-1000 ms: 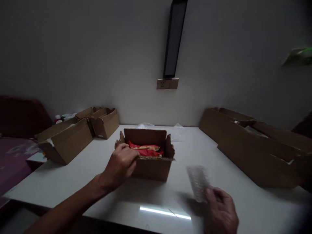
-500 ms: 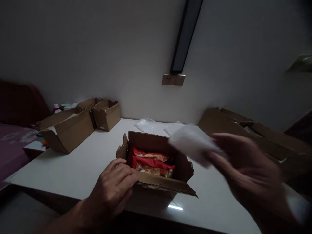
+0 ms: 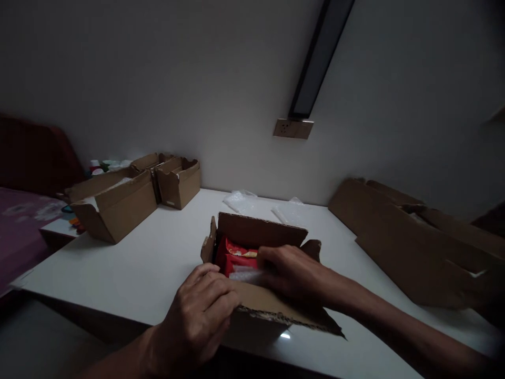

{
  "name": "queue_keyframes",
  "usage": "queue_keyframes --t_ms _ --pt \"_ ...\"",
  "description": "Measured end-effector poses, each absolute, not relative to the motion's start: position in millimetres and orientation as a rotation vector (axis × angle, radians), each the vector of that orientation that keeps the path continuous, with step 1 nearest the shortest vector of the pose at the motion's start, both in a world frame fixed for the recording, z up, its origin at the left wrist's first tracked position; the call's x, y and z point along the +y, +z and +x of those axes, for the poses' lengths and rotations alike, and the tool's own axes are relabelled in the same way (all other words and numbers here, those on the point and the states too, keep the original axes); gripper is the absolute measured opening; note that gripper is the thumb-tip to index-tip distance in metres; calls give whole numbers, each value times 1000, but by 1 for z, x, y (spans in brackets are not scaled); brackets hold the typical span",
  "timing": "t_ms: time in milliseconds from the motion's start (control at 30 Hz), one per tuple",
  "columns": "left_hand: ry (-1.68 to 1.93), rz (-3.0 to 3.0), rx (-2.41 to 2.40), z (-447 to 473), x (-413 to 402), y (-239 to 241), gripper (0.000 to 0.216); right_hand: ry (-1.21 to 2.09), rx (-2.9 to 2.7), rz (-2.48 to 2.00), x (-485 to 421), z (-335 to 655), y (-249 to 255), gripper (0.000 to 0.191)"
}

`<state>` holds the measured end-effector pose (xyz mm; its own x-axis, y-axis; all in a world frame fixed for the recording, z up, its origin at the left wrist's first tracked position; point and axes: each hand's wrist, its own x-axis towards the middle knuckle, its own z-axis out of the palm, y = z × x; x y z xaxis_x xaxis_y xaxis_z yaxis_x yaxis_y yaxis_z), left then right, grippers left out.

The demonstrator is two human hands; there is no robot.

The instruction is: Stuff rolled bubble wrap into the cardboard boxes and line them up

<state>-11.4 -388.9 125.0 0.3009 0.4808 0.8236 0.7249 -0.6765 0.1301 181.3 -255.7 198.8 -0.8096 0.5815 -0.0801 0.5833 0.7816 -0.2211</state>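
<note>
An open cardboard box (image 3: 256,231) stands at the near edge of the white table (image 3: 158,263). Red snack packets (image 3: 236,252) lie inside it. My left hand (image 3: 201,316) grips the box's near left corner and front flap. My right hand (image 3: 290,271) reaches into the box from the right and presses a pale piece of bubble wrap (image 3: 244,275) onto the packets. Most of the wrap is hidden under my fingers.
Two open cardboard boxes (image 3: 118,202) (image 3: 179,179) stand at the table's far left. Long cardboard boxes (image 3: 414,237) lie along the right side. Clear plastic bags (image 3: 240,200) rest by the wall behind the middle box. A maroon bed (image 3: 23,221) is to the left.
My right hand lifted the bubble wrap from the table's near right, swung it over the box and pushed it down inside. The box has come closer to the table's edge.
</note>
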Motion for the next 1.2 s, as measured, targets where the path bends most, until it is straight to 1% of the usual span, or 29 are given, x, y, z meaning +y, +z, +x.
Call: queue_keyframes --t_ms 33,100,167,267,333,400,567,767,867,1033,1100,1200 --pt "-1324 -2299 -1096 -11 -388 126 27 -295 2910 943 -256 181 198 3" --pt "-1335 -2292 -1093 -11 -387 126 28 -159 2839 884 -257 178 200 9" --pt "-1336 -2295 -1097 -11 -387 126 29 -88 2796 827 -258 172 208 12" --pt "-1352 -2289 -1121 -11 -387 123 30 -177 2719 670 -257 162 218 17" --pt "-1354 -2283 -1124 -11 -387 122 31 -293 2655 537 -254 156 220 21" --pt "-1347 -2278 -1114 -11 -386 124 30 -340 2606 452 -250 150 218 23" --pt "-1360 -2259 -1110 -9 -383 132 28 -256 2494 424 -248 140 218 28" --pt "-1343 -2249 -1128 -9 -380 133 25 -383 2503 466 -245 140 217 36" --pt "-1348 -2243 -1144 -10 -377 134 24 -434 2525 422 -239 139 210 34" --pt "-1326 -2222 -1148 -11 -375 136 23 -592 2505 355 -232 135 201 23" --pt "-1315 -2212 -1165 -11 -374 136 21 -534 2511 383 -234 137 205 21" --pt "-1267 -2211 -1195 -10 -371 137 19 -244 2682 582 -244 150 224 22"
